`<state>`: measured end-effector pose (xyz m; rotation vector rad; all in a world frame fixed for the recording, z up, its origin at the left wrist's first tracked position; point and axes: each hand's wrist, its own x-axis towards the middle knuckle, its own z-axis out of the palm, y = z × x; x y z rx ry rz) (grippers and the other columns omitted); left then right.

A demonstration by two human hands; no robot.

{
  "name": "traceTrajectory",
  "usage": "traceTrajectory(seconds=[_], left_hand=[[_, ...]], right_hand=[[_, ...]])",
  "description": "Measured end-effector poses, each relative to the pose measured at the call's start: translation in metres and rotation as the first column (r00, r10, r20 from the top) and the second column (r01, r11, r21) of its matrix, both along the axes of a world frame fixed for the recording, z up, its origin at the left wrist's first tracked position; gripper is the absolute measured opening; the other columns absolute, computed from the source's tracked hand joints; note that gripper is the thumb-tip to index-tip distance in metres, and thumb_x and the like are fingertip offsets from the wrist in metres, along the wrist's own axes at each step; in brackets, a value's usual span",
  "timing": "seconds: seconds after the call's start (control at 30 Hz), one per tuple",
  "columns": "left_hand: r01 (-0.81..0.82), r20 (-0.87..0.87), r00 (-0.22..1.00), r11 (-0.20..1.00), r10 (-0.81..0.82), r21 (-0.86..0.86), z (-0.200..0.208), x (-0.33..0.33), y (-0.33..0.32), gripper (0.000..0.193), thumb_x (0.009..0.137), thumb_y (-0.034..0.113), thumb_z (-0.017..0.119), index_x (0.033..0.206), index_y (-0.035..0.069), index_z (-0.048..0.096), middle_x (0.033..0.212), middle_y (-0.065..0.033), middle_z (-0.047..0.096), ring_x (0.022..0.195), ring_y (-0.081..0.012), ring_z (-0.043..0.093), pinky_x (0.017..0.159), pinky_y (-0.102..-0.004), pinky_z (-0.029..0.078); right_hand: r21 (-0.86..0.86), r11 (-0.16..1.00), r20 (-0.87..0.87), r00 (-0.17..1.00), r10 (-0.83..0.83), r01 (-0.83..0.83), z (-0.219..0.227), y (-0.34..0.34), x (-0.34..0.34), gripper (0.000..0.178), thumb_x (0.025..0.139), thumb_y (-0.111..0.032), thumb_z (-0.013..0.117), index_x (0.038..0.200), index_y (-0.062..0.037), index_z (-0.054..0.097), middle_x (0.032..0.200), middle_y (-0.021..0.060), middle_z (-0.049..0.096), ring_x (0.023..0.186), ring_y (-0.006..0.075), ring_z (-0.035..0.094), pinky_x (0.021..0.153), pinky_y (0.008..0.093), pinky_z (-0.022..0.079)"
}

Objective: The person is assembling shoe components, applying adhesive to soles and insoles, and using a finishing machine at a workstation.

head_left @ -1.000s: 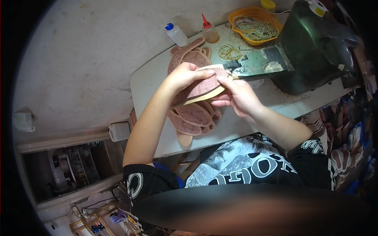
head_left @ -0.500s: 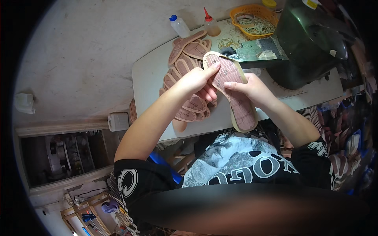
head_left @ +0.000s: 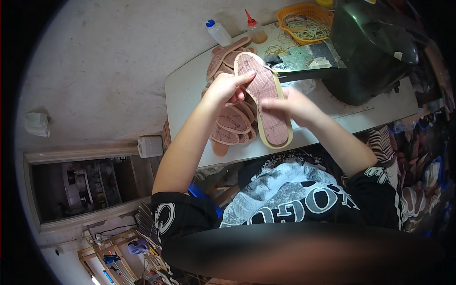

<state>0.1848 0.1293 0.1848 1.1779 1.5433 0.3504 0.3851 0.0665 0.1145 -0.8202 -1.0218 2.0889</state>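
Observation:
I hold up a shoe insole point(head_left: 274, 124) with a pinkish plaid face and a beige edge, its heel end toward me. My left hand point(head_left: 229, 89) grips its left side near the far end, thumb on the face and fingers curled beneath. On the right edge is my right hand point(head_left: 298, 107), slightly blurred, its thumb lying across the face and its fingers mostly hidden. Behind and left of it, a pile of similar insoles point(head_left: 233, 118) lies on the white table point(head_left: 187, 90). Close beyond the held insole is the green machine's flat arm point(head_left: 308, 56).
The dark green machine body point(head_left: 373, 52) stands at the right. Along the far edge are a blue-capped bottle point(head_left: 218, 33), a red-tipped bottle point(head_left: 256, 32) and an orange basket point(head_left: 304, 21) of pale cords or bands. A white container point(head_left: 150, 146) is left of the table.
The insole has shifted left and a little away from me, both hands moving with it. My right hand is now blurred by motion. The whole view has shifted slightly.

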Motion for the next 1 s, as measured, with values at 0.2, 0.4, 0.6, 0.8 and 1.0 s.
traceTrajectory(seconds=[0.2,0.4,0.6,0.8,1.0], left_hand=[[-0.016,0.044,0.999,1.0,0.017,-0.012,-0.011,-0.012,0.014,0.045,0.078,0.05,0.075,0.064,0.009,0.065,0.048,-0.0003,0.051,0.039,-0.0083,0.043,0.04,-0.0225,0.031],[-0.046,0.017,0.999,0.999,0.045,0.024,-0.012,-0.013,0.034,0.05,0.079,0.051,0.073,0.057,0.011,0.054,0.045,0.0038,0.042,0.038,-0.0068,0.036,0.039,-0.022,0.026],[-0.064,-0.054,0.996,0.997,0.066,0.038,-0.017,-0.016,0.069,0.055,0.075,0.057,0.075,0.055,0.012,0.05,0.048,0.004,0.042,0.041,-0.008,0.038,0.042,-0.0233,0.027],[0.255,-0.286,0.943,0.92,-0.17,0.296,-0.009,-0.022,0.109,0.088,0.069,0.061,0.076,0.124,-0.005,0.057,0.11,-0.0229,0.064,0.101,-0.0291,0.064,0.088,-0.0357,0.05],[0.858,-0.496,0.489,0.292,-0.718,0.424,0.005,-0.008,0.128,0.076,0.064,0.041,0.081,0.133,0.021,0.057,0.157,-0.0146,0.021,0.146,-0.0351,0.01,0.117,-0.0453,0.015]], right_hand=[[-0.217,0.972,0.031,0.994,0.101,-0.092,-0.008,-0.058,0.002,0.031,0.086,-0.024,0.07,0.1,0.0018,0.064,0.08,0.0122,0.068,0.063,0.014,0.068,0.055,0.0234,0.056],[-0.142,0.961,-0.04,0.968,-0.247,0.239,-0.004,-0.054,-0.012,0.025,0.087,-0.02,0.068,0.095,0.0031,0.066,0.072,0.009,0.067,0.057,0.0123,0.064,0.053,0.0234,0.053],[-0.18,0.94,-0.125,0.941,-0.313,0.289,0.012,-0.031,-0.028,0.022,0.089,-0.02,0.064,0.097,0.0007,0.066,0.077,0.0086,0.068,0.057,0.0113,0.064,0.053,0.0232,0.053],[-0.267,0.873,-0.14,0.879,-0.455,0.409,0.025,-0.011,-0.048,0.024,0.089,-0.022,0.064,0.1,-0.0008,0.064,0.076,0.0089,0.068,0.059,0.0125,0.064,0.058,0.0259,0.053],[-0.294,0.852,-0.107,0.871,-0.479,0.433,0.032,-0.001,-0.051,0.024,0.091,-0.023,0.062,0.103,-0.0017,0.063,0.079,0.01,0.068,0.064,0.0142,0.066,0.061,0.0261,0.054]])
